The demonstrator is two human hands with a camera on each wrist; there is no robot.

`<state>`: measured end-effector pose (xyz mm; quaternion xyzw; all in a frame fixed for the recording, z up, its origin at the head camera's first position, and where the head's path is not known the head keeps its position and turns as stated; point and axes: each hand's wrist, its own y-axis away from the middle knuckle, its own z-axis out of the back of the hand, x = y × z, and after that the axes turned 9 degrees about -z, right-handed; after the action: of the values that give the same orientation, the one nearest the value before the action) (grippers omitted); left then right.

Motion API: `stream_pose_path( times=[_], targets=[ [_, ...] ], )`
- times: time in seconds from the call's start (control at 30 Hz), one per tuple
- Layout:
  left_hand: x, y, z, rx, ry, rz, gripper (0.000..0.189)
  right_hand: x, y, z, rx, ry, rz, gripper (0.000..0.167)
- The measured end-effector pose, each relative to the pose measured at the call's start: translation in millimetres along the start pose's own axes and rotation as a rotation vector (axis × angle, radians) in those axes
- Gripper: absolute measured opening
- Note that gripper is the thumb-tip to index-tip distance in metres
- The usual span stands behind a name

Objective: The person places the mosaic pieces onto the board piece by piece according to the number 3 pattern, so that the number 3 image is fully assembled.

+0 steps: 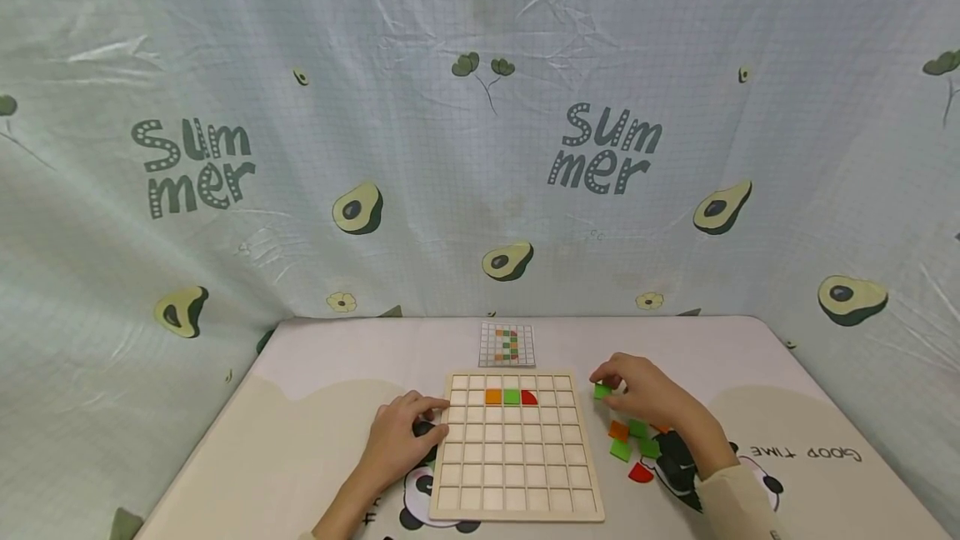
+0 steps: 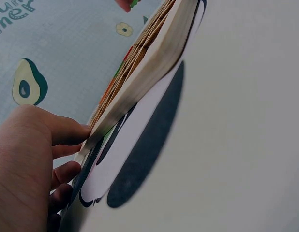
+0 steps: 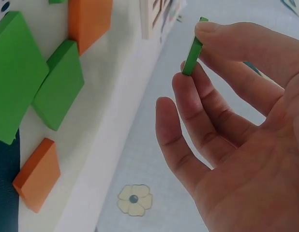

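A light wooden grid board (image 1: 517,475) lies on the table; an orange square tile (image 1: 492,397), a green square tile (image 1: 512,397) and a red quarter-round tile (image 1: 528,397) sit side by side in one upper row. My left hand (image 1: 401,437) is at the board's left side, thumb and index finger touching its edge; the left wrist view shows this hand (image 2: 33,169) beside the rim. To the right of the board, my right hand (image 1: 645,390) pinches another green tile (image 1: 602,391) between thumb and fingers. The right wrist view shows that tile (image 3: 193,55) edge-on, raised off the table.
Loose tiles lie below my right hand: several green ones (image 1: 620,450), an orange one (image 1: 618,430), another partly hidden orange one (image 1: 660,428) and a red quarter-round (image 1: 641,472). A small card (image 1: 487,344) with a coloured grid pattern stands behind the board. A printed curtain (image 1: 420,140) closes off the back.
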<state>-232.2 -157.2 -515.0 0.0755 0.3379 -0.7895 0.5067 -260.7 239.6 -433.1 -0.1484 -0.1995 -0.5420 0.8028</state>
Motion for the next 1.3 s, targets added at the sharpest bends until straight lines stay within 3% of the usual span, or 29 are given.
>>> stream_pose_path(
  times=[0.3, 0.77, 1.3],
  targets=[
    [-0.6, -0.6, 1.1, 0.007, -0.004, 0.004, 0.024, 6.1, -2.0, 0.5, -0.003, 0.006, 0.035, 0.027],
    [0.0, -0.9, 1.0, 0.005, 0.003, 0.001, 0.023, 19.5, -3.0, 0.7, -0.004, 0.015, 0.023, 0.027],
    [-2.6, -0.6, 1.8, 0.005, 0.006, 0.003, 0.024, 35.5, -19.6, -19.4, 0.032, 0.075, 0.103, 0.023]
  ],
)
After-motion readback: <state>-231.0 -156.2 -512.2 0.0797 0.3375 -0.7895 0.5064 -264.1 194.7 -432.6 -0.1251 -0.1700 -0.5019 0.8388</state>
